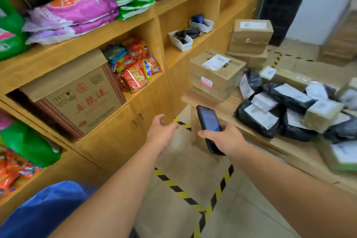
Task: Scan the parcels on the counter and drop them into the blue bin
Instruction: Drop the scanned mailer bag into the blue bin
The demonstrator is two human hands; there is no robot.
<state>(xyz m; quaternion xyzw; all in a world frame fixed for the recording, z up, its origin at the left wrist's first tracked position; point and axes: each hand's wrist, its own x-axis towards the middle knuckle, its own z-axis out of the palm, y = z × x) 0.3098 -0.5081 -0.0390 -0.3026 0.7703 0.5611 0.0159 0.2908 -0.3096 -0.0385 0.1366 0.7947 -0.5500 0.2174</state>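
head view, and the right hand [225,139] grips a black handheld scanner [209,127], fingers curled round its lower body, thumb on the near edge, screen tipped up toward the face so it can be read while the far end aims out at the counter [257,145]. the left hand [161,133] holds nothing, fingers loosely spread and relaxed, hanging over the floor just left of the counter's near end; my guess is it is free so it can fetch the next parcel.

on the counter, right of the scanner, a heap of black poly-bag parcels [270,116] lies with white labels mostly face up, handy for scanning without turning them. small taped cartons [322,115] sit mixed into that heap. at the counter's far left end a stack of brown cardboard boxes [216,75] stands, label on top, with a taller box pile [251,38] behind it.

a blue shape at the bottom left, well apart from the counter, looks like the blue bin [44,210], though it is blurred and i cannot tell for sure. neither hand touches a parcel, so the pile looks largely unscanned. yellow-black floor tape [173,185] runs below the counter edge, and wooden shelves [135,25] of snack packets face the counter.
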